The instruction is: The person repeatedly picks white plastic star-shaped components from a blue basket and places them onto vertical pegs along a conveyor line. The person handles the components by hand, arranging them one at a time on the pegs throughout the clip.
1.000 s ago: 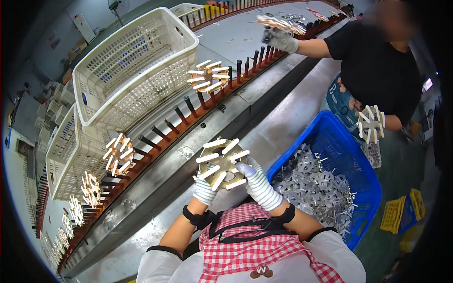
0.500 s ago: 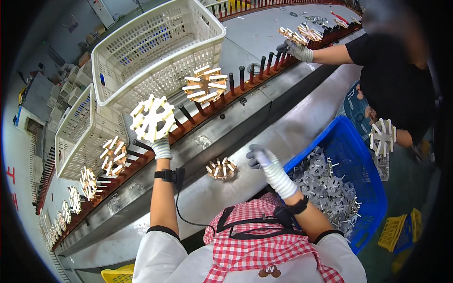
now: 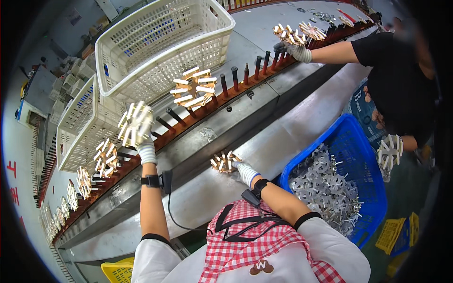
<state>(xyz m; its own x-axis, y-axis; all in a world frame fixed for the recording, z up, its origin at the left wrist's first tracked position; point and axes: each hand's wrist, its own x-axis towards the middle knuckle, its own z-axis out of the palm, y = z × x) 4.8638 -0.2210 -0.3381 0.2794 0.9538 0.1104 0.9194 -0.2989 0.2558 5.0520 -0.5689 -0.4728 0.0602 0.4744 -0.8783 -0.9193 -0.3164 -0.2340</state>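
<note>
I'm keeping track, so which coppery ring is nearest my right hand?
The coppery ring by your right hand, over the lower metal ledge; others are farther off, along the dark posts.

Lettering in view: one white letter (image 3: 261, 265) marks the brown emblem (image 3: 255, 271) on my garment's white panel (image 3: 285, 269); pale lettering (image 3: 355, 107) stands on a co-worker's (image 3: 396, 70) blue apron (image 3: 365, 118); large red characters (image 3: 12, 182) stand on a pale surface (image 3: 28, 207) at my far left.
</note>
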